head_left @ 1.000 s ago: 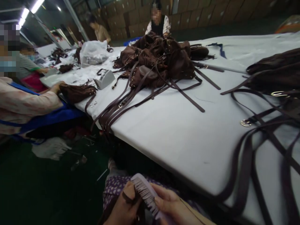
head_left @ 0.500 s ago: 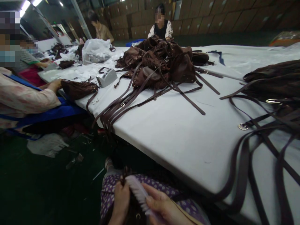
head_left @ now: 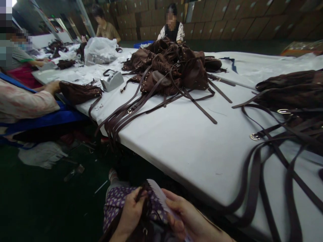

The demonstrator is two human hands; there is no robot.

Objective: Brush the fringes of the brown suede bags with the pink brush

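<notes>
Low in the head view, my right hand [head_left: 184, 211] grips a pale lilac comb [head_left: 156, 191], its teeth facing my left hand. My left hand [head_left: 133, 208] is closed around dark brown fringe [head_left: 143, 195], close beside the comb's upper end. The fringe seems to belong to a dark brown bag [head_left: 143, 232] on my lap, where a small metal ring shows. Most of that bag is hidden by my hands and the frame's bottom edge. Purple dotted cloth [head_left: 114, 205] covers my lap under the hands.
A white table [head_left: 171, 144] runs along my right. On it lie a heap of brown fringed bags [head_left: 171, 67], more bags [head_left: 295, 90] with trailing straps [head_left: 252, 174], and a grey tape dispenser [head_left: 112, 81]. A co-worker's arm [head_left: 27, 101] reaches a bag [head_left: 79, 92] at left.
The comb has moved from against the fringe to slightly right of it, and tilts differently. My left hand has shifted a little right and turned. The whole view has swung slightly.
</notes>
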